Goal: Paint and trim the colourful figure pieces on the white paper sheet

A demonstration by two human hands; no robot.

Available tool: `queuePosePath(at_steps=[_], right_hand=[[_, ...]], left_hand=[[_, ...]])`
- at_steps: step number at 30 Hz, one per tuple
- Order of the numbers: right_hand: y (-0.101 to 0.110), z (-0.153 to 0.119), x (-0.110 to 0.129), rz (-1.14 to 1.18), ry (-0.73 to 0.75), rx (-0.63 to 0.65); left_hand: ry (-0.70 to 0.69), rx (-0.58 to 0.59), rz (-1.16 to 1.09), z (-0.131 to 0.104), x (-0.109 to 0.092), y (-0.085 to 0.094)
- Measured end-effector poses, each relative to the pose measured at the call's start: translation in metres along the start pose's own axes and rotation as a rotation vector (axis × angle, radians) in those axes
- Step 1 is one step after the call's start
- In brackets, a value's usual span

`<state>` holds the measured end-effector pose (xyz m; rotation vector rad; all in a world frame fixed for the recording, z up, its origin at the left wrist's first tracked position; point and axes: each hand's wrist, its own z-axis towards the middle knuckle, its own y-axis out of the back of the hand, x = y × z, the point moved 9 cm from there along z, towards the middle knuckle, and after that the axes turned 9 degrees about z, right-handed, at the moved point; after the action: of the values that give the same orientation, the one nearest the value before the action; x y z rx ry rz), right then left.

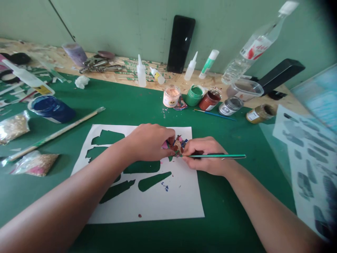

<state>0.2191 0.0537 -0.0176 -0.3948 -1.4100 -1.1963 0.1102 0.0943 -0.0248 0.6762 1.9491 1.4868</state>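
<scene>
The left hand (147, 142) pinches the multicoloured piece (179, 143); the right hand (207, 156), close beside it, grips a green stick (235, 156), its tip at the piece. The piece is between the hands, over the sheet (184, 200). Its visible part is already coloured; fingers hide the rest, so any bare patches cannot be told.

The left hand (150, 142) hides part of the painted piece (179, 143); the right hand (206, 153) covers part of the green stick (234, 155). The edges crop 2 forearms (65, 196) and 1 bag (13, 127). The right-side sheet (310, 165) is blurred.
</scene>
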Motion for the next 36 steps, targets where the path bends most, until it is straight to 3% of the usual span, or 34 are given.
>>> queuePosePath(at_steps=[36], right_hand=[[-0.0009,-0.0003,-0.0025,0.003,-0.028,0.016]], left_hand=[[-0.004,0.011,0.003,-0.0019,-0.0015,0.0018]])
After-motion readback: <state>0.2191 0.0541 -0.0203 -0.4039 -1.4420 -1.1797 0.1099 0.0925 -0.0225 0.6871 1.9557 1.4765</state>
